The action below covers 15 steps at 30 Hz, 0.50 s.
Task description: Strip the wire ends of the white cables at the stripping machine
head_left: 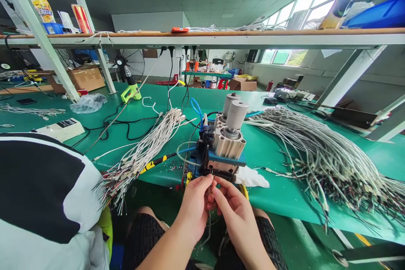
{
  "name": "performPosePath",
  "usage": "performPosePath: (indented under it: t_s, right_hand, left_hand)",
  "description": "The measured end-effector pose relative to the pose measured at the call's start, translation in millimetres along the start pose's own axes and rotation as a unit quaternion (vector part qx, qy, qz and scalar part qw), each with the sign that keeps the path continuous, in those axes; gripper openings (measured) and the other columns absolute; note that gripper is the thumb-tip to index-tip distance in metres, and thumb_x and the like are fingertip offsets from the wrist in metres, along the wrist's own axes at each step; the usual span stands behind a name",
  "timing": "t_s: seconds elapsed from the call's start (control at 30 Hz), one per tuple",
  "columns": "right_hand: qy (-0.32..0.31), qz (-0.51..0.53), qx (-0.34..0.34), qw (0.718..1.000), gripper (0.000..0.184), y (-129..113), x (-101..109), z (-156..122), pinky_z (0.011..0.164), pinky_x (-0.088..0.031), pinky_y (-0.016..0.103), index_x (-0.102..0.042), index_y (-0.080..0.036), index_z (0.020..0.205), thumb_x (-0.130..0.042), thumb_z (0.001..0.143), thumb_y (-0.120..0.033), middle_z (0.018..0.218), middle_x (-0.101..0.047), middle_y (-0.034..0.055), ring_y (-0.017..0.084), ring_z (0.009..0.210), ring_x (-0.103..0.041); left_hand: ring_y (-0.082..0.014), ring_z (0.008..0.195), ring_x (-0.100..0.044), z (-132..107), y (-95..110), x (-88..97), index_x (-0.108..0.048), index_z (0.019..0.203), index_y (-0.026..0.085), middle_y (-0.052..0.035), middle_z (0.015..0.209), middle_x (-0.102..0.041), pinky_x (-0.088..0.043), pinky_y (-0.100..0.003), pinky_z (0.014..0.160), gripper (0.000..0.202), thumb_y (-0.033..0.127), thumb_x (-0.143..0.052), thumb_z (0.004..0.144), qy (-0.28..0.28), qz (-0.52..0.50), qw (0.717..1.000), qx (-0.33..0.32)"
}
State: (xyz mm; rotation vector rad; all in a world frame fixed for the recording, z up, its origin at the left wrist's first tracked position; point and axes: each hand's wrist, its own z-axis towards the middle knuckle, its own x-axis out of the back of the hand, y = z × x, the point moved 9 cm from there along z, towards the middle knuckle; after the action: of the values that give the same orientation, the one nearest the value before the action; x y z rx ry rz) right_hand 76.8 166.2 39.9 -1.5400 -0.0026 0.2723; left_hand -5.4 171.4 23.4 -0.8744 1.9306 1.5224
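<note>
Table (278, 196), near edge — left hand (193, 207) and right hand (236, 215), fingers (221, 197) clamped on a wire (209, 223) at the pneumatic tool (223, 149). Best fed straight — fingertips clear.

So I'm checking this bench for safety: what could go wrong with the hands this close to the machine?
1. The left hand and right hand pinch a thin wire right at the front of the machine; fingertips could get nipped if it cycles.
2. The wire bundle on the left overhangs the edge of the table and might slide off or snag.
</note>
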Motion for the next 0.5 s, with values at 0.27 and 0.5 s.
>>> performPosePath:
  t_s: [0.27, 0.5]
  right_hand:
    - [0.003, 0.006, -0.003, 1.000, 0.057, 1.7, -1.9, -1.7, 0.061, -0.045, 0.026, -0.056, -0.013, 0.121, -0.069, 0.081, -0.052, 0.081, -0.061, 0.0043, 0.015, 0.070, -0.053]
    - [0.001, 0.010, -0.004, 1.000, 0.059, 0.4, -5.2, 1.0, 0.070, -0.051, 0.029, -0.055, -0.011, 0.120, -0.069, 0.081, -0.053, 0.083, -0.063, 0.0059, 0.016, 0.073, -0.055]
  left_hand:
    - [-0.0039, 0.045, -0.037, 0.0, 2.2, -1.1, -0.053, 0.065, 0.012, 0.0046, 0.055, -0.044, -0.026, -0.016, 0.040, 0.029, 0.029, -0.077, 0.070, 0.009, 0.004, 1.000, 0.003]
    - [-0.0040, 0.045, -0.038, -1.6, 3.7, 0.7, -0.052, 0.064, 0.014, 0.0049, 0.054, -0.043, -0.027, -0.016, 0.042, 0.028, 0.029, -0.074, 0.073, 0.026, 0.011, 1.000, -0.011]
